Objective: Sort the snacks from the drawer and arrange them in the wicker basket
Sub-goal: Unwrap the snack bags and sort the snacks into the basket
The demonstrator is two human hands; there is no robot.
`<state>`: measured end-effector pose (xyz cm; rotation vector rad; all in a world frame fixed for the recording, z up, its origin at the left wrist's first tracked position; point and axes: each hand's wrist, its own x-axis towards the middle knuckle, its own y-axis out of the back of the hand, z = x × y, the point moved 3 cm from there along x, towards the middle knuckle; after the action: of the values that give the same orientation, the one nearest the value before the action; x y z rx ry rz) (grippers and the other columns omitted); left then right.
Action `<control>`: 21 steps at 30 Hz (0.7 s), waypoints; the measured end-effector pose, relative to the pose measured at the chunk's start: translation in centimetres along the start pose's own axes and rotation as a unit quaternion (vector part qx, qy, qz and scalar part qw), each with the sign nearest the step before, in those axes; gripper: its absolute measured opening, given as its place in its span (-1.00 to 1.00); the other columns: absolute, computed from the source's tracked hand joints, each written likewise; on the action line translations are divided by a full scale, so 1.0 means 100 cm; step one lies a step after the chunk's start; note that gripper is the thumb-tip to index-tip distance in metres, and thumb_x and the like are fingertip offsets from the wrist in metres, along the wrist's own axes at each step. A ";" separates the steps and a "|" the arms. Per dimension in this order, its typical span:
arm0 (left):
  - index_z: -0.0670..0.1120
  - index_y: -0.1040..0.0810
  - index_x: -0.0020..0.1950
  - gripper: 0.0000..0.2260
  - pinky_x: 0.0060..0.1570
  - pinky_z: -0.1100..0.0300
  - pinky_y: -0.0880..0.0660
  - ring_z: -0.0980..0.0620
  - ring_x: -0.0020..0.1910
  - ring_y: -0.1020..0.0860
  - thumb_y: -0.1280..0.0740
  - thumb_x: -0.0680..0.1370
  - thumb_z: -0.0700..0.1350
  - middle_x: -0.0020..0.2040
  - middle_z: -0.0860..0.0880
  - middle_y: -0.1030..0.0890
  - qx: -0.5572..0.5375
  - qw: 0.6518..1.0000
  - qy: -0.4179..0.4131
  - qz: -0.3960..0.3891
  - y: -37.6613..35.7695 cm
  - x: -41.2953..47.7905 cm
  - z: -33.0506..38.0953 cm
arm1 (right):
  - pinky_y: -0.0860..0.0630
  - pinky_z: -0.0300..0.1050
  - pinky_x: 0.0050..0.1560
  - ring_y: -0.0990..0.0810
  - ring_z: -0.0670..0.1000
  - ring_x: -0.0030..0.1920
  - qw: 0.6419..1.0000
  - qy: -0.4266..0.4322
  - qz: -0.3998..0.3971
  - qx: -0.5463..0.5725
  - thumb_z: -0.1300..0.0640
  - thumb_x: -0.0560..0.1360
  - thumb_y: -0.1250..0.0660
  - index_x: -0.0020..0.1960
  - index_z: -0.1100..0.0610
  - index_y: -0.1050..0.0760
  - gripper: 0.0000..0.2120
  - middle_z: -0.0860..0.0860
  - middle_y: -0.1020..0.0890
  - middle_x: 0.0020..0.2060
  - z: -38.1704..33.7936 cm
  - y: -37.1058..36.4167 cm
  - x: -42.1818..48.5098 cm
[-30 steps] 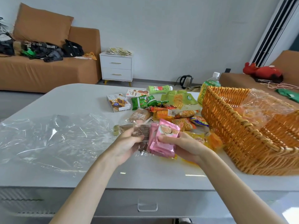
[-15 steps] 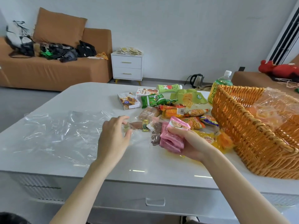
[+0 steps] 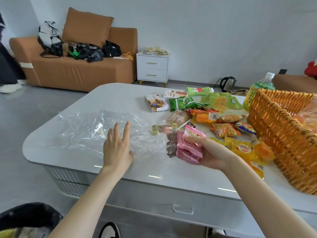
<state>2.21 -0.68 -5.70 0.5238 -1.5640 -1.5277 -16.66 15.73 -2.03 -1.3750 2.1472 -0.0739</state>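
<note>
My right hand [image 3: 212,155] grips pink packets [image 3: 188,146]; my left hand [image 3: 118,150], fingers spread, is over clear plastic [image 3: 82,127], perhaps touching; the wicker basket [image 3: 283,140] blocks the right.

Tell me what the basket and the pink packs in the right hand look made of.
Basket: woven wicker or rattan, glossy orange-tan, by its plaited strands. Pink packs: likely thin plastic film, shiny and creased, gripped by the right hand.

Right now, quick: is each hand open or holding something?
Left hand: open, fingers spread over the crinkled clear plastic sheet.
Right hand: gripping a stack of pink plastic snack packets.
</note>
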 end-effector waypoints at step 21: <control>0.14 -0.65 0.11 -0.73 -0.04 0.23 -0.54 0.20 -0.11 -0.64 -0.31 0.50 0.19 -0.03 0.18 -0.68 -0.300 0.949 -0.096 0.017 0.045 -0.028 0.080 | -0.65 -0.02 -0.22 -0.68 0.08 -0.31 0.998 0.027 0.051 0.021 0.32 0.53 -0.30 0.02 0.26 -0.49 -0.92 0.16 -0.69 -0.26 0.007 0.010 0.004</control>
<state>-1.43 6.96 -1.20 0.0010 -1.1422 -1.9577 -17.23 16.01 -3.17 -1.2510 2.2441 -0.1167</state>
